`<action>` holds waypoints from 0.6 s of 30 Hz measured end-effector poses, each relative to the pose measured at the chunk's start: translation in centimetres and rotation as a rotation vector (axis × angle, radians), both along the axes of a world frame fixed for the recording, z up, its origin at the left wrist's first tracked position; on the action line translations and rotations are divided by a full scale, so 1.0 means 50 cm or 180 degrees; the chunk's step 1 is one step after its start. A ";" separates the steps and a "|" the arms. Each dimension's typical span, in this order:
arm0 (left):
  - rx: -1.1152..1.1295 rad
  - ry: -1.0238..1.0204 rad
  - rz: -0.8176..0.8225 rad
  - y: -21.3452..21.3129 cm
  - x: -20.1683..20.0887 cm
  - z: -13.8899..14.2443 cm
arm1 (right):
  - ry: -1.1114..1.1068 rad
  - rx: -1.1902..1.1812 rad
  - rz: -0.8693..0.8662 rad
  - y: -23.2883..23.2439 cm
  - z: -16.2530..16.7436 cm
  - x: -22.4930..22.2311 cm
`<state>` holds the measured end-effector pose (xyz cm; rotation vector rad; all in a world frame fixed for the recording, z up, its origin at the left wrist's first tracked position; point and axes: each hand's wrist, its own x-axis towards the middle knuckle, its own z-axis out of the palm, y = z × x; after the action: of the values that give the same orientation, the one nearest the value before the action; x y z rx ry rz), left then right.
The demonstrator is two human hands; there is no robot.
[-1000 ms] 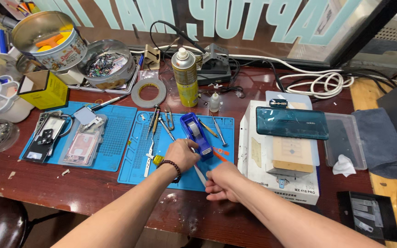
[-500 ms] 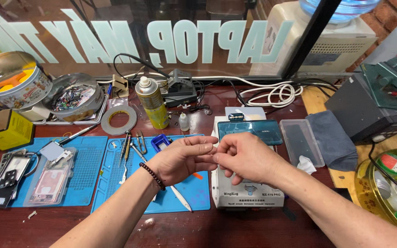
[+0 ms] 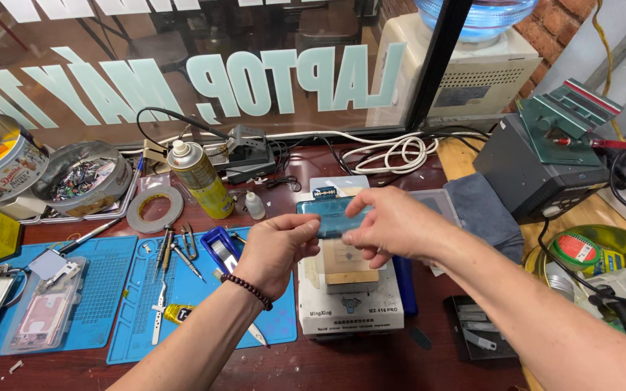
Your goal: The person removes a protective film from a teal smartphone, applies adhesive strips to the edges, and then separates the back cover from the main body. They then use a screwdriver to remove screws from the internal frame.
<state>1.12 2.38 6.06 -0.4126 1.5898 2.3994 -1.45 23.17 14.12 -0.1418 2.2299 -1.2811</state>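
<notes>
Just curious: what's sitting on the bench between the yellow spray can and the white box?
In the head view, a small white dropper bottle stands between the yellow spray can and the white box.

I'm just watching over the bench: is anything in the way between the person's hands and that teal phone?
Nothing visible. The left hand and the right hand both already pinch the teal phone, one at each end, holding it in the air above the white machine. Nothing sits between fingers and phone.

Phone repair workshop: blue work mats, tweezers, opened phones, solder station.
</notes>
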 end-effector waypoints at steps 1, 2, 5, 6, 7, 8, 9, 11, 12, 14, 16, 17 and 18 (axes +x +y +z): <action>0.0018 0.0006 0.0071 0.004 -0.002 -0.003 | -0.0056 0.0082 0.0011 0.006 -0.003 -0.010; -0.0043 -0.0016 0.0132 0.008 -0.004 -0.007 | -0.0111 0.0154 0.0029 0.006 -0.008 -0.022; -0.0170 0.0002 0.0338 0.000 -0.039 -0.009 | -0.0085 0.0268 -0.0009 -0.009 -0.024 -0.057; -0.0153 -0.0031 0.0359 -0.003 -0.051 -0.011 | -0.0094 0.0312 -0.0084 -0.009 -0.032 -0.060; -0.0131 -0.0093 0.0370 -0.004 -0.054 -0.019 | -0.0121 0.0290 -0.0141 -0.010 -0.041 -0.059; -0.0165 -0.0113 0.0328 -0.008 -0.057 -0.024 | -0.0125 0.0254 -0.0169 -0.016 -0.049 -0.066; -0.0212 -0.0089 0.0312 -0.020 -0.069 -0.024 | -0.0084 0.0201 -0.0174 -0.029 -0.051 -0.082; -0.0407 -0.0177 0.0284 -0.039 -0.087 -0.027 | -0.0017 0.0228 -0.0134 -0.041 -0.056 -0.102; -0.0557 -0.0303 0.0261 -0.048 -0.091 -0.030 | -0.0025 0.0265 -0.0144 -0.041 -0.061 -0.101; -0.0747 -0.0332 0.0281 -0.061 -0.104 -0.032 | -0.0033 0.0361 -0.0228 -0.047 -0.065 -0.105; -0.0843 -0.0235 0.0362 -0.076 -0.104 -0.033 | -0.0082 0.0350 -0.0262 -0.068 -0.070 -0.117; -0.0885 -0.0294 0.0369 -0.083 -0.104 -0.034 | -0.0146 0.0322 -0.0295 -0.075 -0.071 -0.120; -0.0918 -0.0343 0.0372 -0.087 -0.103 -0.033 | -0.0201 0.0301 -0.0334 -0.079 -0.072 -0.122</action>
<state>-4.03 -1.98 4.40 -0.6934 1.9152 2.1872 -7.53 19.22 10.52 0.0510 2.2641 -1.2140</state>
